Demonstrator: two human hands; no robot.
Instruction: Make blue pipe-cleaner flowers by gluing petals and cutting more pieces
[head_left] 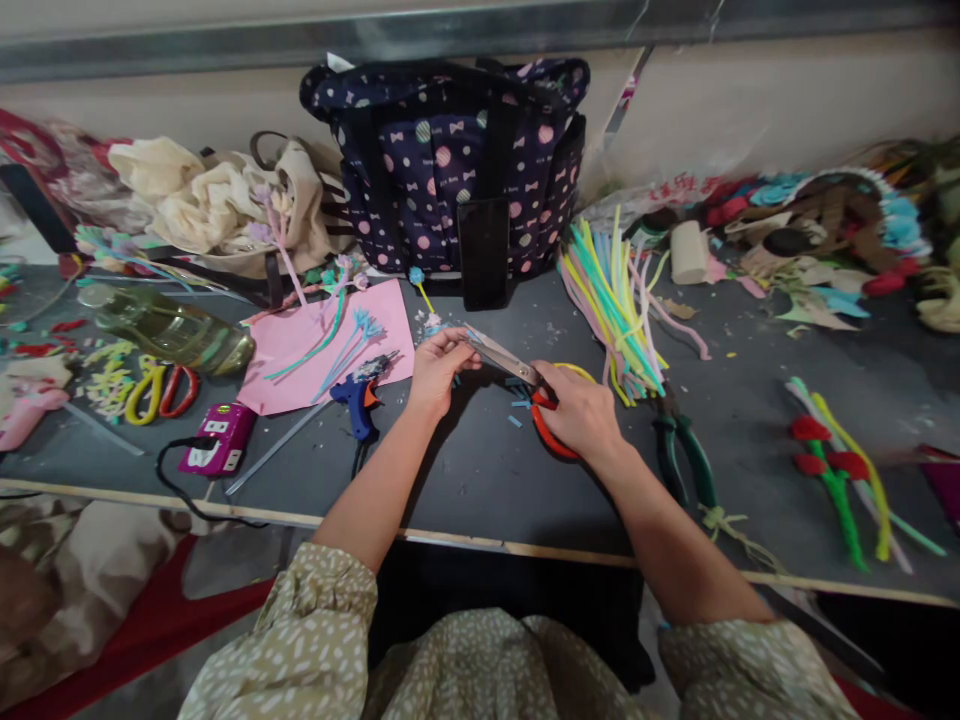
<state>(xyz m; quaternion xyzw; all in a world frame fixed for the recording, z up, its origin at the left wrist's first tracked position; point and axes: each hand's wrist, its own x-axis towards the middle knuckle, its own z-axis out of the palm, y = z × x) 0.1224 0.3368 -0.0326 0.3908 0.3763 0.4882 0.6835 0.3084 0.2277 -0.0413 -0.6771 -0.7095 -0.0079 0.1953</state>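
Note:
My right hand (581, 408) grips scissors (510, 362) with red and yellow handles, their blades pointing left toward my other hand. My left hand (435, 372) is closed in a pinch at the blade tips; what it holds is too small to make out. Short blue cut pieces (519, 405) lie on the dark table below the scissors. Just beyond my left hand is a small blue pom-pom flower on a yellow stem (421, 284). A bundle of coloured pipe cleaners (619, 310) lies to the right, beside green-handled pliers (684, 450).
Left are a pink sheet (277, 378) with pipe-cleaner flowers, a blue glue gun (357, 405), a purple power strip (225, 437) and a bottle (172, 325). A phone (483, 255) leans on a patterned bag (442, 150). Red pipe-cleaner flowers (829, 460) lie right.

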